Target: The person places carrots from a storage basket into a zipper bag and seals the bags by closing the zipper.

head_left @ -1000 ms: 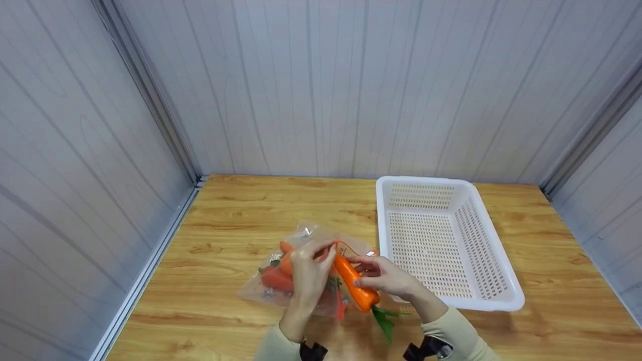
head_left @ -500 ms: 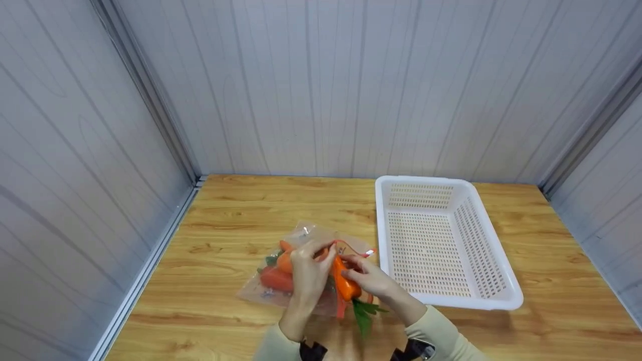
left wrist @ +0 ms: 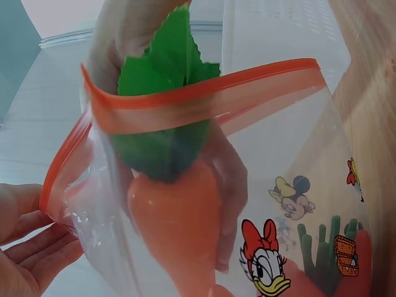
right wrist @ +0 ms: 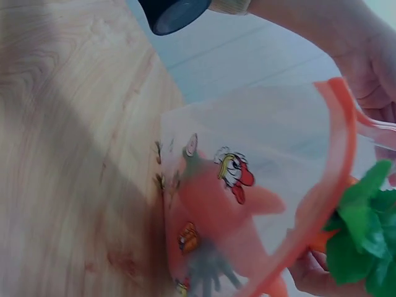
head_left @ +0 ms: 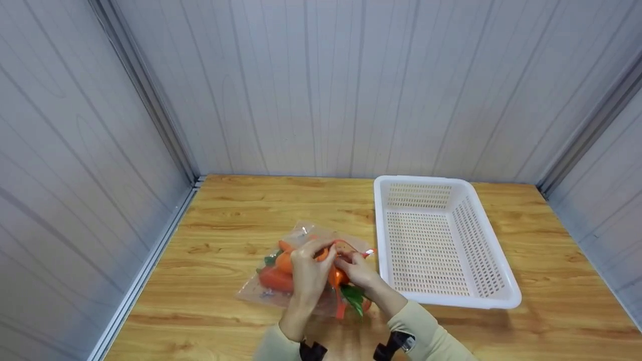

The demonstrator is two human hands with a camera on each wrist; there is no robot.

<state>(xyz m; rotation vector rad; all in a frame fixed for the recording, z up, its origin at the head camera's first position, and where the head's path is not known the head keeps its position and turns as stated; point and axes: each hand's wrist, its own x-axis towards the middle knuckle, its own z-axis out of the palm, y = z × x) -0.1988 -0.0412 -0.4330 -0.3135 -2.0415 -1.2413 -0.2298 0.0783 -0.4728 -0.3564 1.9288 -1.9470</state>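
A clear zip bag (head_left: 251, 293) with an orange-red rim and cartoon prints lies on the table, its mouth open toward me. My left hand (head_left: 310, 273) pinches the rim near the mouth. Thumb and fingers of my right hand (head_left: 362, 273) grip an orange carrot (left wrist: 179, 216) with green leaves (left wrist: 167, 68). In the left wrist view, carrot and fingers show through the bag's wall, while the leaf tips stick out above the rim. Other vegetables are inside the bag, among them a red one (head_left: 275, 279) and an orange one (head_left: 284, 262).
A white perforated plastic basket (head_left: 380, 225) stands on the wooden table (head_left: 225, 215), right of the bag. Pale panel walls (head_left: 326, 90) enclose the table at the back and sides.
My right hand has moved left with the carrot, carrying it from beside the bag into the bag's mouth. The left hand stays at the rim.
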